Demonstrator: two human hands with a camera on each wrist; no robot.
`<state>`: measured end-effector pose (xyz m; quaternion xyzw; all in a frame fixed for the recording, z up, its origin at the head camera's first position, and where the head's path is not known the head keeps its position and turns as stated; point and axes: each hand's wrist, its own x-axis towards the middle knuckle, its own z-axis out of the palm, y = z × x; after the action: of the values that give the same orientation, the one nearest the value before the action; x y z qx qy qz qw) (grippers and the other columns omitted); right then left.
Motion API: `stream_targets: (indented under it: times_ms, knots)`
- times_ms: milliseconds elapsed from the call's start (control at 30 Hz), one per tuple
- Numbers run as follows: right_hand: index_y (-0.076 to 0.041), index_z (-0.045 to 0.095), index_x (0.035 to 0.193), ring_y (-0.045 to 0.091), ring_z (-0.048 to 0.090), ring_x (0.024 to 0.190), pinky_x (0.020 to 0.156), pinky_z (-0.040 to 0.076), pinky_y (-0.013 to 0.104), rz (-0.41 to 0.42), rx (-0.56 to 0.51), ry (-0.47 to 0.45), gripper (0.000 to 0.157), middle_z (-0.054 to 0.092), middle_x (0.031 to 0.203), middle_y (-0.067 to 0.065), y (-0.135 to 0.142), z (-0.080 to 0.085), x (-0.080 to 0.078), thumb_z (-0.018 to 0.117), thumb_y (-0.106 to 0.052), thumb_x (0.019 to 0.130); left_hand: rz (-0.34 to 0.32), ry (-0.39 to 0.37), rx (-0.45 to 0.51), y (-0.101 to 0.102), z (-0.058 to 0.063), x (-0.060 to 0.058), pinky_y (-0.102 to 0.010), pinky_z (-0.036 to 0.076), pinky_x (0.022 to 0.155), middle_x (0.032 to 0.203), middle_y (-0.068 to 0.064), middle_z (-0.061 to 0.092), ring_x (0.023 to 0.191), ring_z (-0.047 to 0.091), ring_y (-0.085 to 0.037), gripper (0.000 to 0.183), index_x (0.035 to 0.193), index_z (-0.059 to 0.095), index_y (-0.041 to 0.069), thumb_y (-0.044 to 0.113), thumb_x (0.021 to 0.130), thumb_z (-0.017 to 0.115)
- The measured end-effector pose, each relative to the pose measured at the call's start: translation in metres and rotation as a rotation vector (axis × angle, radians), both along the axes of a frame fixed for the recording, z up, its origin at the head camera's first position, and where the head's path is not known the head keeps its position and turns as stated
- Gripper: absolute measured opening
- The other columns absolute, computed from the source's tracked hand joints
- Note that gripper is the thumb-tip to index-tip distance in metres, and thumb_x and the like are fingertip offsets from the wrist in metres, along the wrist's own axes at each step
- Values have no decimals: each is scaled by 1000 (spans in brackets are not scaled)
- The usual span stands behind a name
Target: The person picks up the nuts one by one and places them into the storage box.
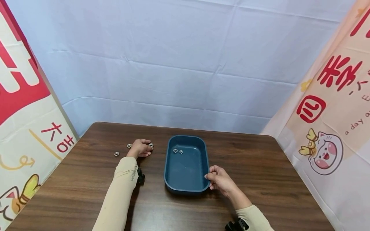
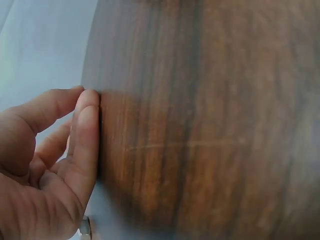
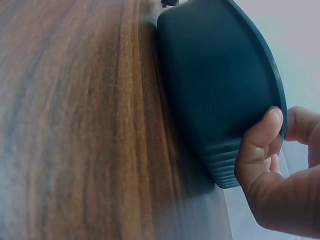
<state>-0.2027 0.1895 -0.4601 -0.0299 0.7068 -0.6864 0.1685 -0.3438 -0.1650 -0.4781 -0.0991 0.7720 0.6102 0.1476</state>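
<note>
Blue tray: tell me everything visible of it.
The blue tray, apparently plastic, is open-topped, a rounded rectangle with a thin rim and outer ridges. It appears to rest upright on the wood-grain table. Two hex nuts lie inside, toward its far end. The right hand's grip pinches its right wall near the front corner.

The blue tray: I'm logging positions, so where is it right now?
In the head view, the blue tray sits on the table, between the left hand and the right hand, which grips its right side.
</note>
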Motion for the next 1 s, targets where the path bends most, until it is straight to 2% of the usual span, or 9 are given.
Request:
stream_targets:
  times_ms: [267,533,800,900,1000]
  knots:
    - [-2,37,89,10,48,47,45,45,21,-2,-5,2,18,47,65,3,0,-2,-1,53,4,84,35,15,-23,2,-2,1,-30,54,55,88,-15,65,57,61,-15,39,124,56,1,-2,85,63]
    - [-3,37,89,10,48,46,45,45,21,-4,-11,-2,18,47,64,3,1,-1,0,53,4,84,69,32,-73,6,-5,1,-29,53,54,83,-15,65,55,61,-14,22,105,62,-2,-2,84,66]
    - [-3,36,89,10,47,47,45,45,21,-3,-9,-3,19,47,66,4,1,-2,0,52,4,84,-46,30,-73,3,4,3,-32,54,63,83,-12,65,68,62,-19,14,97,64,-4,2,84,66]
    - [-3,36,90,10,48,47,45,45,21,-2,-8,-3,18,48,67,5,1,-2,0,52,4,84,-71,31,-12,1,6,4,-34,55,67,84,-14,65,72,64,-20,14,98,61,-5,-1,85,64]
    - [-2,36,90,10,48,46,45,45,21,-3,-9,-1,18,48,68,6,1,-1,1,52,4,83,-90,33,88,0,9,4,-35,54,70,87,-16,63,77,65,-22,17,102,55,-5,-3,86,61]
